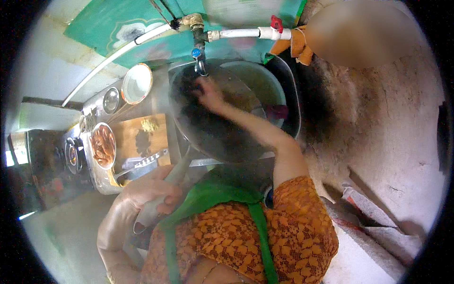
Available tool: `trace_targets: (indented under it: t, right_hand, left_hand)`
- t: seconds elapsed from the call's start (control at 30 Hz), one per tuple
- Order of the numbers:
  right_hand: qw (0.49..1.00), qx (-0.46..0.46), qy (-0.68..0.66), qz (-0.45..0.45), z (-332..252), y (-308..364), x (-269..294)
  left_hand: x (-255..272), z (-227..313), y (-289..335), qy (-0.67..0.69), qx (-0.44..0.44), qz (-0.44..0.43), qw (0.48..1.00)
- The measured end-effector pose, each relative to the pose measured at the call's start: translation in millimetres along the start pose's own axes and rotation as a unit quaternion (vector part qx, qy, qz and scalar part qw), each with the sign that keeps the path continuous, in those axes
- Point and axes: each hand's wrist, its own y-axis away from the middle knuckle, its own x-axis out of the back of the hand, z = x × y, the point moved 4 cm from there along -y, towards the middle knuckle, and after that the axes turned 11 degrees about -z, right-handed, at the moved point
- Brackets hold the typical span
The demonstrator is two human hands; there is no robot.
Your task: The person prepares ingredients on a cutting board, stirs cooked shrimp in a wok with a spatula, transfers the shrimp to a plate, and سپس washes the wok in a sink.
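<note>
A large dark wok [213, 137] is tilted over the sink, its inside facing up. My left hand [161, 189] is wrapped round the wok's long pale handle [178, 168], close to my body. My right hand [209, 96] reaches across the wok to its far side, just below the faucet [201, 66]. Motion blurs its fingers, so whether it holds anything is unclear. Behind the wok, a pale green basin [279, 90] of cloudy water stands in the sink, partly hidden. A purple cloth-like thing [277, 112] shows at the basin's right side.
Left of the sink lies a wooden cutting board [158, 137] with chopped pale bits [150, 124] and a knife [142, 169]. Beside it are a bowl of reddish-brown pieces [103, 146], a small metal bowl [111, 99] and an orange-rimmed white bowl [137, 84]. A white pipe [236, 33] crosses above.
</note>
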Motion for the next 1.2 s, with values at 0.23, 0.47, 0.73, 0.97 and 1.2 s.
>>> trace_targets:
  t: [0.23, 0.47, 0.73, 0.97, 1.2]
  right_hand:
    - [0.916, 0.059, -0.159, -0.363, -34.3, 121.3, 39.1]
    - [0.906, -0.062, 0.366, -0.204, 45.2, 66.9, 91.4]
    - [0.996, 0.045, 0.028, -0.068, -37.4, -1.0, 10.6]
    - [0.686, -0.248, -0.563, -0.389, -154.3, 92.0, 65.6]
    - [0.950, 0.043, -0.297, -0.082, -106.3, 2.6, 8.4]
  left_hand:
    - [6.4, 9.5, 0.8, 0.036, -0.035, 0.041, 0.998]
    - [-1.1, -6.5, 7.6, 0.036, -0.019, 0.030, 0.999]
    - [-1.7, -4.0, -2.5, -0.031, 0.003, -0.049, 0.998]
    - [29.9, -19.6, -4.8, 0.019, -0.040, -0.033, 0.998]
    - [37.1, -40.6, -11.6, 0.039, -0.053, -0.079, 0.995]
